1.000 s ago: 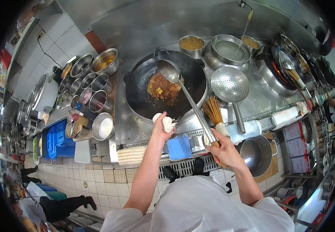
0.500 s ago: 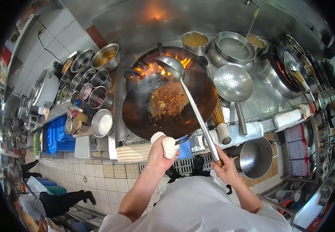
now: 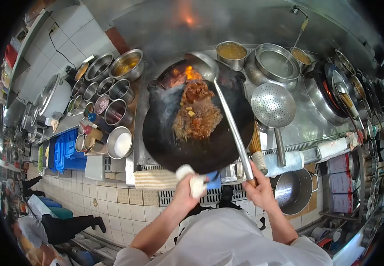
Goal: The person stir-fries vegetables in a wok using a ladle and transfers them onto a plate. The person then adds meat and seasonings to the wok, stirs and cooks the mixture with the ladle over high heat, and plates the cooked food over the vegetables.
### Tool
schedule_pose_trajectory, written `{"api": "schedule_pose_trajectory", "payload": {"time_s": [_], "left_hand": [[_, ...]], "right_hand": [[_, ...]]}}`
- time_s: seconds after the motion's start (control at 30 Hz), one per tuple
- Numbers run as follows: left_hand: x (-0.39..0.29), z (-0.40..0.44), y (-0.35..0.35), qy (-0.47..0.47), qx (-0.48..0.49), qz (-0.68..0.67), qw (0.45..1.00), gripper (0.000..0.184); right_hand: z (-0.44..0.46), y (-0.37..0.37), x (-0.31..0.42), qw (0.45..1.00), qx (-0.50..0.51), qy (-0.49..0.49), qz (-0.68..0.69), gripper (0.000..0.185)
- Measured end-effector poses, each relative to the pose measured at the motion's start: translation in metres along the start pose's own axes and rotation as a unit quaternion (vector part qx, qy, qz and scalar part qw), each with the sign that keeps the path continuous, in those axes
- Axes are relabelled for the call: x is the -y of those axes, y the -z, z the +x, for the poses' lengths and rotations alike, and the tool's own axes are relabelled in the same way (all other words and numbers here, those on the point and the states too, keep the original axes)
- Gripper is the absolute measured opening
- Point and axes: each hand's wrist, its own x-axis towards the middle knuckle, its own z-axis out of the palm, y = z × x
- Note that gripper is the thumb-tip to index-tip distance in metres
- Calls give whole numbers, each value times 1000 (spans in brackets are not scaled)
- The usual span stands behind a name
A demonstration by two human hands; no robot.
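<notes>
My left hand [image 3: 185, 195] is closed round a folded white cloth [image 3: 196, 186] at the near edge of a dark wok [image 3: 161, 146]; the cloth covers what it grips there. Brown, saucy food [image 3: 198, 119] with a few yellowish pieces stretches up from the wok's middle towards its far side, amid smoke. My right hand [image 3: 260, 188] grips the wooden end of a long steel ladle [image 3: 231, 119]. The ladle's bowl is raised near the wok's far rim, beside orange flames [image 3: 191, 73], and appears apart from the food.
Right of the wok lie a perforated strainer [image 3: 273, 105] and a bamboo brush [image 3: 257, 153]. Steel pots, one with yellowish liquid [image 3: 232, 51], stand behind. Several metal containers and a bowl of white contents [image 3: 122, 145] are at left. A large pot [image 3: 294, 190] sits low right. Another person [image 3: 63, 226] is lower left.
The food has gone from a flat mass to a taller, stretched shape reaching the far side. Fewer flames show at the rim. My hands keep hold of the cloth and ladle.
</notes>
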Motion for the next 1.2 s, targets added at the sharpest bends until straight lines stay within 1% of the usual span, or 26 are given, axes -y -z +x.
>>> {"api": "schedule_pose_trajectory", "payload": {"time_s": [0.07, 0.1, 0.13, 0.17, 0.2, 0.27, 0.3, 0.33, 0.4, 0.47, 0.53, 0.6, 0.63, 0.67, 0.7, 0.73, 0.77, 0.8, 0.83, 0.87, 0.93, 0.97, 1.03, 1.1, 1.17, 1.2], "left_hand": [[-29, 31, -13, 19, -34, -63, 997, 8], [-39, 49, -14, -4, -17, -52, 998, 9], [-44, 73, 0, 14, 44, -54, 997, 7], [-43, 81, 6, -9, 25, -30, 999, 7], [-38, 83, 9, -33, 8, -7, 999, 9], [-22, 64, 32, -30, -5, 10, 999, 17], [-26, 44, 33, -22, 0, 23, 999, 21], [-33, 35, 31, -54, 30, -1, 998, 17], [-57, 66, 37, 1, 18, -19, 1000, 15], [-71, 122, 55, -14, 110, -5, 994, 10], [-80, 142, 49, -60, 67, 42, 995, 9], [-84, 153, 50, -56, 86, 22, 995, 12], [-90, 142, 45, -86, 95, 24, 992, 27], [-92, 143, 41, -52, 78, 10, 996, 33], [-93, 144, 42, -67, 113, 23, 991, 34], [-92, 146, 44, -84, 147, 35, 985, 34], [-90, 148, 41, -89, 146, 32, 985, 34], [-88, 150, 36, -82, 80, 30, 993, 34], [-87, 151, 34, -75, 15, 28, 997, 34], [-88, 150, 35, -79, 14, 25, 996, 34], [-91, 145, 36, -135, 77, 10, 988, 32], [-94, 144, 37, -132, 101, 2, 986, 29], [-106, 138, 37, -99, 79, 20, 992, 28], [-114, 139, 43, -21, 42, 93, 995, 25], [-96, 163, 45, -31, 44, 55, 997, 27], [-87, 177, 45, -48, 45, 15, 998, 28]], "right_hand": [[8, -8, 11, 1000, -2, 11, -3, 67], [11, -13, 22, 999, -1, -9, 34, 67], [13, -21, 30, 997, 0, -29, 72, 68], [16, -30, 35, 998, -12, -5, 65, 68], [18, -36, 42, 998, -15, 0, 60, 68], [18, -48, 57, 988, -2, -30, 151, 69], [20, -50, 62, 977, 25, -47, 205, 67], [27, -63, 61, 978, 22, -44, 203, 67], [41, -91, 47, 999, -31, -5, 13, 66], [66, -112, 62, 999, -9, 15, 31, 67], [89, -148, 92, 999, 25, -3, 30, 65], [145, -188, 102, 993, 63, 94, 34, 64], [176, -213, 110, 991, 55, 119, 15, 62], [209, -236, 123, 985, 55, 162, -21, 60], [238, -261, 140, 991, 40, 122, -48, 55], [260, -282, 164, 988, 48, 112, -100, 41], [304, -305, 160, 968, 32, 186, -167, 27], [337, -326, 165, 960, 23, 181, -213, 23], [357, -342, 182, 967, 57, 108, -225, 22], [367, -354, 205, 961, 81, 29, -261, 16], [409, -370, 201, 959, 134, 28, -250, 13], [415, -368, 193, 958, 137, 27, -252, 13], [382, -352, 202, 991, 135, -4, -22, 18], [331, -327, 204, 984, 112, -18, 135, 31], [273, -295, 185, 976, 100, 24, 190, 39], [243, -281, 176, 986, 69, 38, 146, 45]]}}
